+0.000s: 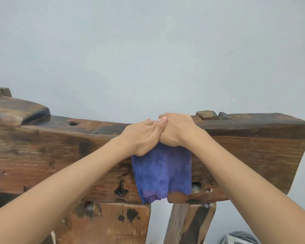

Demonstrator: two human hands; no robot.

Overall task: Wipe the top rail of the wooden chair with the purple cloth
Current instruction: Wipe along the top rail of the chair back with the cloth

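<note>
The chair's top rail (253,127) is a thick, dark, rough wooden plank running across the view. A purple cloth (163,171) is draped over it near the middle and hangs down its near face. My left hand (142,136) and my right hand (177,129) press side by side on the cloth at the rail's top edge, thumbs touching. Both hands hold the cloth against the wood. The part of the cloth on top of the rail is hidden under my hands.
A pale grey wall (148,50) fills the background close behind the rail. Two wooden back slats (109,224) stand below the rail. A raised wooden block (19,108) sits at the rail's left end. A grey object (239,238) lies at the bottom right.
</note>
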